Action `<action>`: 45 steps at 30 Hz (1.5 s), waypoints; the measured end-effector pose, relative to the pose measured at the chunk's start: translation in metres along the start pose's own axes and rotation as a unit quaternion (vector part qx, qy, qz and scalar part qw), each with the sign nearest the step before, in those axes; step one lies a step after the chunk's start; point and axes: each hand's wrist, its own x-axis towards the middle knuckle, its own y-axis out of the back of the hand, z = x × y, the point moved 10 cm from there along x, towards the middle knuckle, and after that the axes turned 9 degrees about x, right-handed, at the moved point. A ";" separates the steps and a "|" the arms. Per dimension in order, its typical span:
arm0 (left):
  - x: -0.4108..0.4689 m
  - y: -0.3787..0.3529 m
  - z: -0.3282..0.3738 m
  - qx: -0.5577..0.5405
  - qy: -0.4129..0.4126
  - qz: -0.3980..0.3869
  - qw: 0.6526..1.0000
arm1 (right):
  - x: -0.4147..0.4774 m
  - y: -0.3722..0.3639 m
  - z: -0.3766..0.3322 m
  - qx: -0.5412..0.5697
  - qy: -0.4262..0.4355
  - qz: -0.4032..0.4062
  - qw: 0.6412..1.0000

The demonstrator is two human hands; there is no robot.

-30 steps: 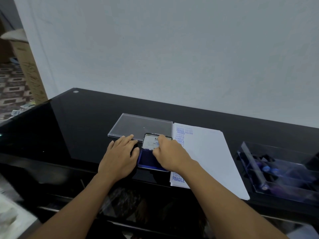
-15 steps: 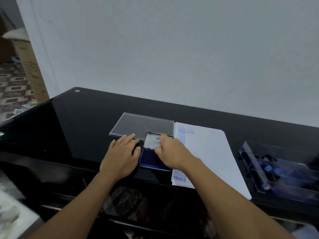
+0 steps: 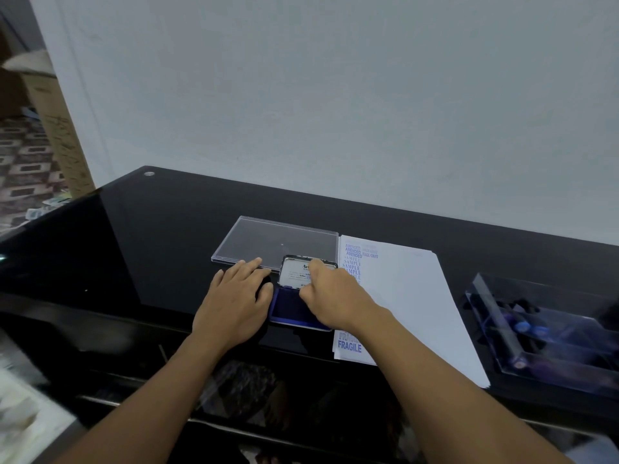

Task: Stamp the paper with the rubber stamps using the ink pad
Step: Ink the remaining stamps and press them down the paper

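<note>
My left hand (image 3: pixel 234 303) lies flat on the black glass table (image 3: pixel 150 246) just left of the ink pad (image 3: pixel 291 308), with its fingers straight and relaxed and nothing in it. Its fingertips reach the near edge of the clear plastic cover (image 3: pixel 278 239), which lies flat behind and to the left of the ink pad.

The ink pad is open. Its blue pad faces up and its labelled lid (image 3: pixel 294 271) stands tilted up at the far side. My right hand (image 3: pixel 335 293) is over the ink pad with the fingers curled. The forefinger is on the lid's label near the top edge and the thumb is low by the hinge. I cannot tell whether I grip the lid or only touch it.

The paper (image 3: pixel 408 296) lies right of the ink pad, its left edge touching it. Blue prints run down that edge: AMENDED, SAMPLE, FRAGILE. Well to the right of the ink pad, past the paper, a clear compartment tray (image 3: pixel 549 333) holds the rubber stamps (image 3: pixel 522 326), which are blurred.
</note>
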 end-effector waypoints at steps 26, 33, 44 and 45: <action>0.014 0.037 0.020 -0.129 0.005 0.042 0.991 | -0.006 0.000 -0.013 -0.075 0.043 0.010 0.996; 0.029 0.053 0.044 -0.162 -0.023 0.048 0.985 | 0.005 0.040 0.032 0.043 -0.012 -0.037 0.998; 0.084 0.042 0.096 -0.151 -0.061 -0.015 0.987 | 0.018 0.121 0.115 0.094 -0.084 0.025 0.992; 0.089 0.039 0.102 -0.145 -0.067 -0.026 0.987 | 0.021 0.124 0.118 0.092 -0.082 0.027 0.992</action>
